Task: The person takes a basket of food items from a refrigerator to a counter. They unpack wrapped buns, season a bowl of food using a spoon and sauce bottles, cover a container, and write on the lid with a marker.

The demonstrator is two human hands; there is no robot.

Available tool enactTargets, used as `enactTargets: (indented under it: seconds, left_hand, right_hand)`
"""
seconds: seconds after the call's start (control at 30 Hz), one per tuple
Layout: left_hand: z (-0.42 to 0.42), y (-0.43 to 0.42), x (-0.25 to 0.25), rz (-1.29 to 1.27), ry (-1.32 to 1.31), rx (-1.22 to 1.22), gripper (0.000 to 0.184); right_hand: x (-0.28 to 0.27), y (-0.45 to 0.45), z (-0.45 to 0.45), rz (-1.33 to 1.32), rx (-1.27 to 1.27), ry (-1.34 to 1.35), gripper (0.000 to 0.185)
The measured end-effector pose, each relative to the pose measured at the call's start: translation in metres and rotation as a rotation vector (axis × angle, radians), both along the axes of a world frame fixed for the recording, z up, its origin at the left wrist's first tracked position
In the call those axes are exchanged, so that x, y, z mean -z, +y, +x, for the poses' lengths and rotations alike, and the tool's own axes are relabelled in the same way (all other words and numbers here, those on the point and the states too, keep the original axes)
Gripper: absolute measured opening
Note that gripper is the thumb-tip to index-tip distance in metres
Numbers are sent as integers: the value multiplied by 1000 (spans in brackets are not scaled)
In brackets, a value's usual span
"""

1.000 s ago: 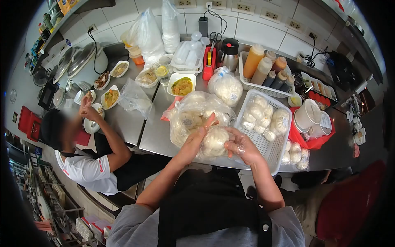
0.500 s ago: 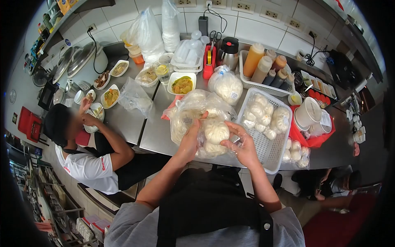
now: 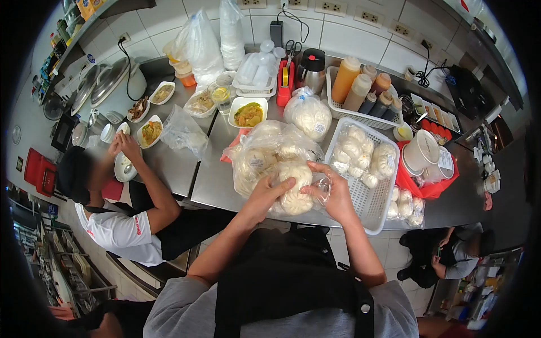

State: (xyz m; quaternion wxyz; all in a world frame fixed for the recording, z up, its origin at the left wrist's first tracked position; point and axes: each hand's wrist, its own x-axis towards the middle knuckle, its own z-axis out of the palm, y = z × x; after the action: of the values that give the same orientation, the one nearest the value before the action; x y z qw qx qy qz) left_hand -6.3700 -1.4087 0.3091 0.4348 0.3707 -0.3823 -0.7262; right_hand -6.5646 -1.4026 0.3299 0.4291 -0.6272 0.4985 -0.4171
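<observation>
Between my two hands is a clear plastic bag of white pleated steamed buns (image 3: pixel 296 200). My left hand (image 3: pixel 265 197) grips its left side, thumb over the top of a bun. On the other side, my right hand (image 3: pixel 333 192) holds the bag's right edge, fingers curled into the loose film. Right behind it lies a larger clear bag of buns (image 3: pixel 252 163), which the held bag partly overlaps. To the right stands a white perforated basket (image 3: pixel 360 211) with more bagged buns (image 3: pixel 355 149) in it. Another knotted bun bag (image 3: pixel 307 115) rests farther back.
A seated person (image 3: pixel 127 219) eats at the left beside several food dishes. A bowl of yellow food (image 3: pixel 248 114), a red tape dispenser (image 3: pixel 285 84), a thermos (image 3: pixel 311 70) and a sauce-bottle basket (image 3: pixel 363 115) line the back. A red bag with tubs (image 3: pixel 428 188) sits right.
The held buns have turned and dropped slightly, and my left thumb now lies across one. The seated person's hands have come together near the face. At lower right, a passing red shape is gone.
</observation>
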Motion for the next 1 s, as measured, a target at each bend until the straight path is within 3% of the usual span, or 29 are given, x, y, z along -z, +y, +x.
enactTargets:
  seconds: [0.07,0.2,0.37,0.5,0.57,0.77,1.0]
  left_hand:
    - [3,2,-4,13,-31,-6,55]
    - [6,4,-9,2,-25,-44,56]
    - [10,6,-9,70,-2,101,65]
    - [8,4,-4,127,74,151,64]
    - [5,2,-1,121,11,70,61]
    - [-1,5,3,-74,-85,35,53]
    - [12,3,5,-61,-146,148,52]
  right_hand:
    - [-1,-2,1,56,-8,-169,53]
    - [-6,-4,2,44,-18,-136,52]
    - [2,-9,-3,202,35,-299,48]
    - [5,-7,-5,138,33,-181,51]
    - [7,-4,-1,-24,2,-55,55]
    - [7,2,5,10,72,-14,60]
    - [-3,-1,-8,171,-15,-89,59]
